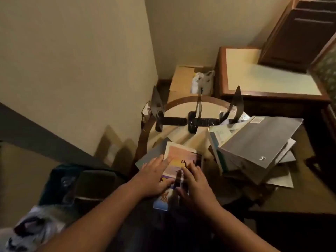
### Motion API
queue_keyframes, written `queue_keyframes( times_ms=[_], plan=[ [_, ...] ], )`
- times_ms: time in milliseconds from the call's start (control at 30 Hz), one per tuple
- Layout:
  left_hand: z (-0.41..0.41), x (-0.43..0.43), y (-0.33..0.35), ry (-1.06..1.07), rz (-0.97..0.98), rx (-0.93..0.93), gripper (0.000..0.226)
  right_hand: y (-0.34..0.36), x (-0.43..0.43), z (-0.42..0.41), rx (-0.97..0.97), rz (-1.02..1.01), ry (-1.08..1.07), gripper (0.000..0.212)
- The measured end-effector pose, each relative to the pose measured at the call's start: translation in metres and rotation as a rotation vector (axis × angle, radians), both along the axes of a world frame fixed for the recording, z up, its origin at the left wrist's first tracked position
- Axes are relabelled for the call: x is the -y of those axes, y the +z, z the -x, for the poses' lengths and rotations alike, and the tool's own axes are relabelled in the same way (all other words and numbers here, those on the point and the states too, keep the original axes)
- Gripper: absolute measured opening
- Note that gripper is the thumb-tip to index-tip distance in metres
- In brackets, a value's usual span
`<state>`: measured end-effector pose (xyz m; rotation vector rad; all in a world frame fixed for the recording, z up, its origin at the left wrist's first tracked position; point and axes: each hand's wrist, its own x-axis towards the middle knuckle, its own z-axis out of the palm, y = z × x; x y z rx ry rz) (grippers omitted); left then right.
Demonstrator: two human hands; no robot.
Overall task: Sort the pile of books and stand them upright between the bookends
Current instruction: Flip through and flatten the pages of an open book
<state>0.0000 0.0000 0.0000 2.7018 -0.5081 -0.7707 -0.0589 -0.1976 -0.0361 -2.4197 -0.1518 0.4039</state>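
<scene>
The left hand (158,177) is lying flat on the book (180,155), fingers straight and a little spread. The right hand (196,182) is pressing beside it, fingers also stretched, gripping nothing. The book is lying flat at the table's (174,110) near edge. To the right, the pile (254,151) is leaning. Farther back, three bookends (198,110) are standing.

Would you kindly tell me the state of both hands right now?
Left hand: open, fingers flat on the colourful book.
Right hand: open, also resting on that book.

Cardboard box (181,79), white plastic bag (202,81), wooden desk (269,79), dark cabinet (298,33)
</scene>
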Motion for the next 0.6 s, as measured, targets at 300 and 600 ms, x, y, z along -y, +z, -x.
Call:
queue_keyframes(
  times_ms=[300,600],
  plan=[
    [0.026,-0.018,-0.084,0.145,0.178,0.290,0.087,-0.078,-0.015,0.001,0.320,0.016,0.014,0.085],
    [0.064,-0.025,-0.078,0.299,0.462,0.474,0.070,-0.056,-0.027,-0.015,0.264,0.255,0.113,0.074]
  ],
)
